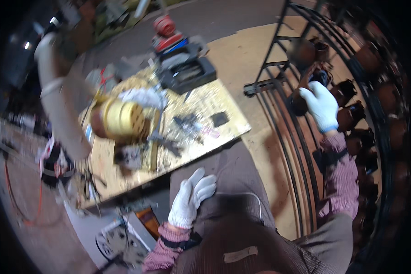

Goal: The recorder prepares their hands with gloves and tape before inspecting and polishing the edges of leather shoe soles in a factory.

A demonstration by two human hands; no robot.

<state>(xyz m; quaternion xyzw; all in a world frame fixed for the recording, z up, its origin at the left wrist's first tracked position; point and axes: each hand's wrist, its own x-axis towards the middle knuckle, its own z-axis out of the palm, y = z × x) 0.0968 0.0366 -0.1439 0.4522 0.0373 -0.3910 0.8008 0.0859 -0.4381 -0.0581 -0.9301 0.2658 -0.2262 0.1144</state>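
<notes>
A small dark tool (318, 76) sits at about two o'clock in the view, against the black metal frame (278, 82). The right hand (323, 106), in a white glove, has its grip clamped on that tool, just beside a row of brown round pieces (351, 116) set along the frame. The left hand (192, 196), also gloved, rests flat on the person's knee at six o'clock, fingers apart, holding nothing. At ten o'clock a chipboard tabletop (223, 109) carries a yellow perforated drum (121, 119) and a black case (187, 73).
</notes>
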